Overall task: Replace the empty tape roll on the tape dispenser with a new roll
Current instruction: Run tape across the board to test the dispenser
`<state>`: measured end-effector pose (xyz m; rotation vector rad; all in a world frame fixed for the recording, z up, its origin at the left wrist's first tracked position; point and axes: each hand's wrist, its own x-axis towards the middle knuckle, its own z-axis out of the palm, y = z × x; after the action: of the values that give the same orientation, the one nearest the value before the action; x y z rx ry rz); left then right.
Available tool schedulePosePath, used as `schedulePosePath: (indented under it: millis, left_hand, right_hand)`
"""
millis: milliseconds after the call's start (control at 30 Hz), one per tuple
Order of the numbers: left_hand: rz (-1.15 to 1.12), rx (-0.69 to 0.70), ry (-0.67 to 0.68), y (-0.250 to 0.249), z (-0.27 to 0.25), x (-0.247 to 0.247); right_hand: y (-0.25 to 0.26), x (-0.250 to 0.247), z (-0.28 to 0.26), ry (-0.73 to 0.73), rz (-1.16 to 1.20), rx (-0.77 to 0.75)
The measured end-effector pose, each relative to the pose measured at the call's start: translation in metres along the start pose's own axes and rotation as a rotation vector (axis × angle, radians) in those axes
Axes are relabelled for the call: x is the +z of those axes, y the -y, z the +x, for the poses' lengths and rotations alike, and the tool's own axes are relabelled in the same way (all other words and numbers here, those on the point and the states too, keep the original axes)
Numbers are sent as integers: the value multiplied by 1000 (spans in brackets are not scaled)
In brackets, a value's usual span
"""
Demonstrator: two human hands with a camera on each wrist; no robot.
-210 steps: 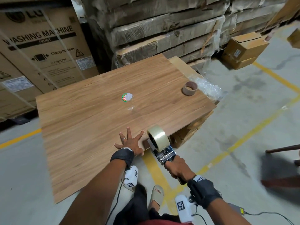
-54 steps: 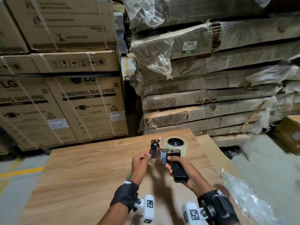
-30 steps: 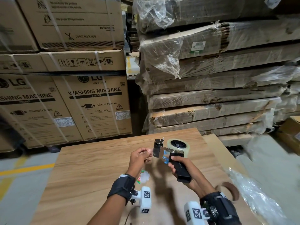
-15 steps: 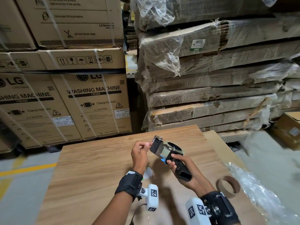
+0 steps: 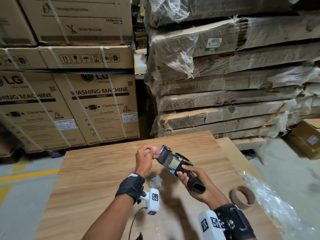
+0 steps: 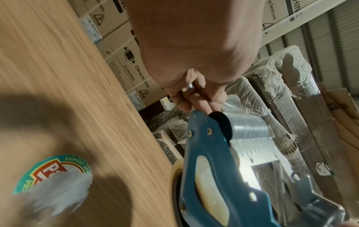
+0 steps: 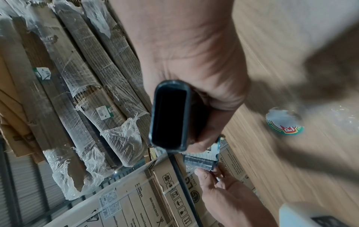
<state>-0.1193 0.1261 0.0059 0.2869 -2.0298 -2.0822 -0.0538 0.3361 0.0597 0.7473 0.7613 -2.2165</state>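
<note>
My right hand [image 5: 185, 175] grips the black handle [image 7: 169, 115] of the tape dispenser [image 5: 173, 161], which is held tilted above the wooden table [image 5: 97, 179]. The new clear tape roll [image 6: 176, 169] sits on the blue frame [image 6: 204, 153], mostly hidden behind it. At the dispenser's front end, my left hand [image 5: 155, 153] has its fingers [image 6: 194, 99] curled and pinches the free tape end by the roller [image 6: 246, 127]. The empty cardboard core [image 5: 242, 196] lies on the table to the right of my right wrist.
A round green and red sticker [image 5: 153, 181] with crumpled backing lies on the table under my hands. Crumpled clear plastic wrap [image 5: 280, 210] hangs off the table's right edge. Stacked washing-machine cartons [image 5: 100, 104] and wrapped flat cardboard packs [image 5: 225, 101] stand close behind the table.
The dispenser has tipped over from standing on edge, so its metal plate faces up and the roll is hidden. My left hand has closed in on its front end.
</note>
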Motion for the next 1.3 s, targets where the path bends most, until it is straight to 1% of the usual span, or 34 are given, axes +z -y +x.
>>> schedulePosePath:
  millis: [100, 167, 367, 500, 700, 833, 933, 1033, 1133, 1300]
  left_hand:
    - [-68, -20, 49, 0, 2, -2]
    - [-140, -58, 67, 2, 3, -4]
    - [-281, -313, -16, 17, 13, -12]
    - [-224, -375, -13, 21, 21, -15]
    - [-317, -477, -68, 33, 33, -20]
    - [-172, -462, -138, 49, 46, -31]
    - [-108, -442, -153, 60, 55, -38]
    - [-50, -416, -149, 67, 63, -45]
    - [31, -387, -141, 77, 70, -51]
    - [135, -366, -117, 86, 74, -58]
  right_hand:
    - [4, 0, 5, -7, -17, -8]
    - [6, 1, 10, -8, -34, -16]
    - [13, 1, 28, -25, -94, -14]
    - [18, 1, 45, -9, -112, 6]
    - [26, 1, 78, -8, -177, -1]
    - [34, -5, 107, -17, -236, 10]
    - [41, -13, 133, -16, -340, -17]
    - [47, -14, 155, -57, -437, -82]
    - [51, -12, 170, -108, -483, -137]
    - [54, -14, 186, -129, -546, -143]
